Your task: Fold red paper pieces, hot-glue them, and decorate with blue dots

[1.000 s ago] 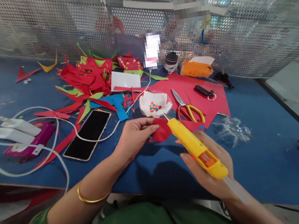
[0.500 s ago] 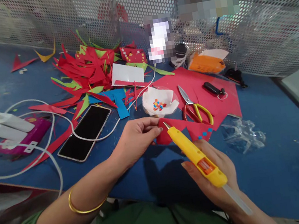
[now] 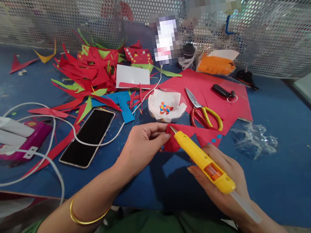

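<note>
My left hand [image 3: 145, 143] pinches the left end of a cut piece of red paper [image 3: 172, 142] between thumb and fingers. Small blue squares sit near the paper's right end. My right hand [image 3: 223, 172] is wrapped round a yellow glue gun [image 3: 199, 157], a clear glue stick [image 3: 246, 206] poking from its back. Its metal tip points up and left, at the red paper beside my left thumb; whether it touches I cannot tell. Just beyond lies a small dish lined with white paper [image 3: 172, 100], with tiny coloured pieces [image 3: 165, 108] in it.
Scissors [image 3: 201, 109] and a black key fob [image 3: 221, 91] lie on a red sheet [image 3: 235, 100]. To the left are a dark phone [image 3: 88, 139], white cables and a purple power strip [image 3: 39, 137]. Red and green scraps [image 3: 91, 69] pile up before the perforated screen [image 3: 152, 2]. Clear plastic [image 3: 255, 140] lies right.
Both hands, the glue gun and the red paper stay almost in place. The view has shifted very slightly.
</note>
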The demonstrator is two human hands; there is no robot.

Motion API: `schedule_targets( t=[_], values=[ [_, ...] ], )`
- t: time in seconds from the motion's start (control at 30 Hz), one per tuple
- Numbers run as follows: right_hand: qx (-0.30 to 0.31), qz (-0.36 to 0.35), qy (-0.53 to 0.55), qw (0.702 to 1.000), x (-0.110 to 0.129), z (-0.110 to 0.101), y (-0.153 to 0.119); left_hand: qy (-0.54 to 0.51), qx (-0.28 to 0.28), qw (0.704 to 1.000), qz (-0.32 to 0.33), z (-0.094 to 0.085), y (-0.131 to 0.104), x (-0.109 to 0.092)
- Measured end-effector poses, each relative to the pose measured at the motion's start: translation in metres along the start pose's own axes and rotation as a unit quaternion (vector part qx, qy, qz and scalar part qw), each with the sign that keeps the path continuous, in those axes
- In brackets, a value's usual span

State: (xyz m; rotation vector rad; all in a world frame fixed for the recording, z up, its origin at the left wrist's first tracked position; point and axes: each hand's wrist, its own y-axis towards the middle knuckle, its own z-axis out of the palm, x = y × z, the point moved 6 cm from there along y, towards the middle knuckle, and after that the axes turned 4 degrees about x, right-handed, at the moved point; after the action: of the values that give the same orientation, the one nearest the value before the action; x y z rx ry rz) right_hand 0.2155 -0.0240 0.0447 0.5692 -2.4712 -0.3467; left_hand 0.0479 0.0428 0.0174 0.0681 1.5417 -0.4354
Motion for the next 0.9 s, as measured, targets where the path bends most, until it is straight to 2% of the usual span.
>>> schedule_targets(
  t=[0.9],
  values=[
    [-0.019,-0.006,-0.027,0.999,0.0014,-0.0024,0.0023,0.004,-0.01,1.0,0.003,-0.0001,0.0003,-0.0002]
  ],
)
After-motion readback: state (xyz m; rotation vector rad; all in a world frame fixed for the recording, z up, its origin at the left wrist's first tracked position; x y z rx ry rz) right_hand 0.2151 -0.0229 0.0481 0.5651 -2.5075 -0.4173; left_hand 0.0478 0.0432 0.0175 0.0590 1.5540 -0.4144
